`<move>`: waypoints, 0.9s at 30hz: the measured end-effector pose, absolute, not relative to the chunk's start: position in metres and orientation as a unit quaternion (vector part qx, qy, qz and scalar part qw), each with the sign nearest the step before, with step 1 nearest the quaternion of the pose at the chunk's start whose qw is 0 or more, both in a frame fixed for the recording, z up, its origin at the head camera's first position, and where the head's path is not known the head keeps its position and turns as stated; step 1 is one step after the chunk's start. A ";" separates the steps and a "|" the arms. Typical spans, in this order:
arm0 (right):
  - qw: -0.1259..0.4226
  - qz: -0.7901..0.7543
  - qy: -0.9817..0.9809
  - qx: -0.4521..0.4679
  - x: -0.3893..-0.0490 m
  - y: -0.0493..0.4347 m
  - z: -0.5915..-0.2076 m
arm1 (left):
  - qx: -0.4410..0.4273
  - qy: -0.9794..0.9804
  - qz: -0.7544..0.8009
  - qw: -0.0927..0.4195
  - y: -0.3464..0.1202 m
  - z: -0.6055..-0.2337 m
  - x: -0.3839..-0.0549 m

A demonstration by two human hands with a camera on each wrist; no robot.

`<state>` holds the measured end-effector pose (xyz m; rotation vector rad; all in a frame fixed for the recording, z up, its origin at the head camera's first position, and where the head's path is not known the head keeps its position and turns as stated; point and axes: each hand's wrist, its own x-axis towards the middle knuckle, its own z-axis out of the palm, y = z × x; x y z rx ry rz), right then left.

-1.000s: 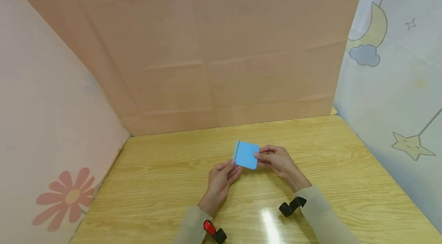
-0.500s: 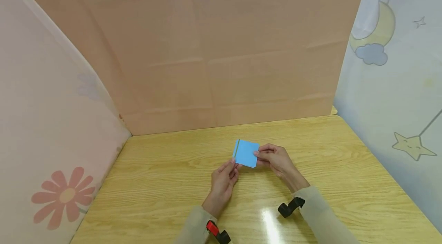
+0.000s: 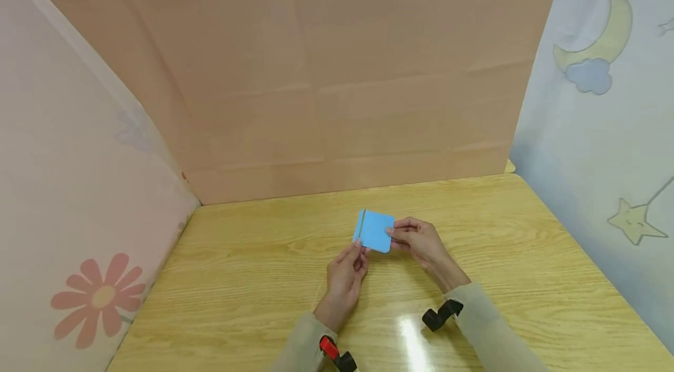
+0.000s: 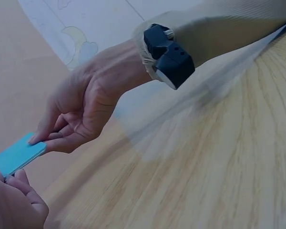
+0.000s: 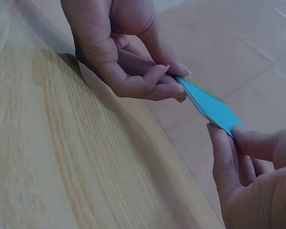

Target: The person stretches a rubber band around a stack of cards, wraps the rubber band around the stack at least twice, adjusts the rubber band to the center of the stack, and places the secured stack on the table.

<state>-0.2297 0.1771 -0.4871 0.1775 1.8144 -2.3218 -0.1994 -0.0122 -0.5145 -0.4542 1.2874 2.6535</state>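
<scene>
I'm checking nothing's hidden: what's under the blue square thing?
Fingers of the left hand and right hand show under edges of the blue square thing, thumbs on top; the wooden table lies below. Hidden: its underside and, in the head view, the table patch it covers.

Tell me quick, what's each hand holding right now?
Left hand: holding the blue pad, pinched at its near-left corner.
Right hand: holding the same pad, pinched at its right edge.

Blue square [image 4: 19, 154] cut off at left edge (left wrist view); sleeves [image 3: 302, 344] cropped by head view's bottom.
</scene>
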 end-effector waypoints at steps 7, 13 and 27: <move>0.095 -0.780 0.616 0.057 -0.232 0.175 -0.482 | -0.142 0.439 0.881 0.105 -0.006 -0.512 -0.198; 0.102 -0.781 0.614 0.049 -0.234 0.181 -0.482 | -0.125 0.473 0.863 0.127 -0.008 -0.511 -0.199; 0.131 -0.789 0.599 0.017 -0.230 0.186 -0.487 | -0.103 0.507 0.850 0.102 -0.030 -0.511 -0.206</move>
